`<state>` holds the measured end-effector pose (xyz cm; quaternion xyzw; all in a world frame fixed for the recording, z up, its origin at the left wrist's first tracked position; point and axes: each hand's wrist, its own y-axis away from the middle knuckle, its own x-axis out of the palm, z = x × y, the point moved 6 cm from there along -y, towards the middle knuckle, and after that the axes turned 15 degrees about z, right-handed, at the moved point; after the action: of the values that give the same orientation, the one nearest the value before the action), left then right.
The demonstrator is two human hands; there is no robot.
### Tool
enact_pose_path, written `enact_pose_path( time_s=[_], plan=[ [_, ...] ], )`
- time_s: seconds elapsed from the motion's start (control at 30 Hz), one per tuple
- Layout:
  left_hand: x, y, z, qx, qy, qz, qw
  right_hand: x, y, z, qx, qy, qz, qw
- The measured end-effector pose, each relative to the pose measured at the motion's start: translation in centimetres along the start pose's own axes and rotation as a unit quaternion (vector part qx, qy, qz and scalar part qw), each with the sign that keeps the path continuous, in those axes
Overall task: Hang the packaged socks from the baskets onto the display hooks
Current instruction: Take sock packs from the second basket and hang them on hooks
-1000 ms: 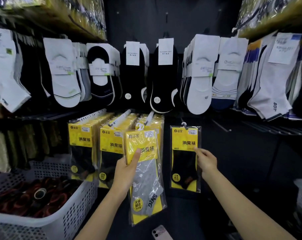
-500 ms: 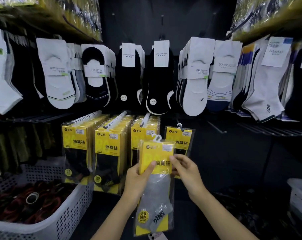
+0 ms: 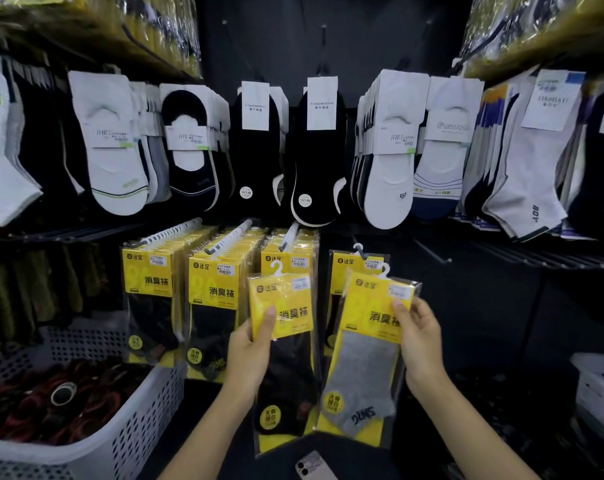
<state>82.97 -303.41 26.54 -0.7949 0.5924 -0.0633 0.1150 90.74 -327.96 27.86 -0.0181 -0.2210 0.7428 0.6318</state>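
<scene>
My left hand [image 3: 250, 351] grips a yellow pack with black socks [image 3: 283, 344], held upright in front of the third row of hung yellow packs [image 3: 288, 252]. My right hand [image 3: 420, 341] holds a yellow pack with grey socks [image 3: 364, 358] by its right edge, tilted, its white hanger just below the fourth hook [image 3: 361, 251]. A single yellow pack [image 3: 342, 268] hangs on that hook behind it. Two more full rows of yellow packs [image 3: 148, 271] [image 3: 215, 282] hang to the left.
A white perforated basket [image 3: 120, 434] with dark red items stands at lower left. Another white basket [image 3: 598, 386] sits at the right edge. White and black socks hang on the upper rail [image 3: 321, 150]. Bare hooks [image 3: 432, 252] stick out to the right. A phone [image 3: 311, 465] lies below.
The one stack in my left hand has split: my right hand took the grey-sock pack and moved it right toward the fourth hook, leaving a black-sock pack in my left hand.
</scene>
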Motion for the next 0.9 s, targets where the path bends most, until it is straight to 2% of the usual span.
enact_pose_path(
  time_s=[0.1,0.43,0.6,0.8,0.9],
  plan=[
    [-1.4,-0.3,0.0,-0.003,-0.011,-0.023,1.000,-0.9,-1.2,1.2,-0.015,0.023,-0.010,1.000],
    [-1.9,-0.5,-0.4,-0.006,-0.011,-0.034,0.999,1.7,-4.3,0.9,0.009,0.106,0.067,0.992],
    [-1.4,-0.5,-0.3,0.000,0.000,-0.023,1.000,0.5,-5.2,-1.0,0.049,0.121,0.029,0.991],
    [-0.4,-0.7,0.5,0.001,0.004,-0.001,1.000,-2.5,-4.6,-3.9,0.104,0.151,-0.084,0.979],
    [0.7,-0.6,0.9,0.011,0.019,0.017,1.000,-3.4,-3.2,-4.9,0.121,0.151,-0.109,0.975]
  ],
)
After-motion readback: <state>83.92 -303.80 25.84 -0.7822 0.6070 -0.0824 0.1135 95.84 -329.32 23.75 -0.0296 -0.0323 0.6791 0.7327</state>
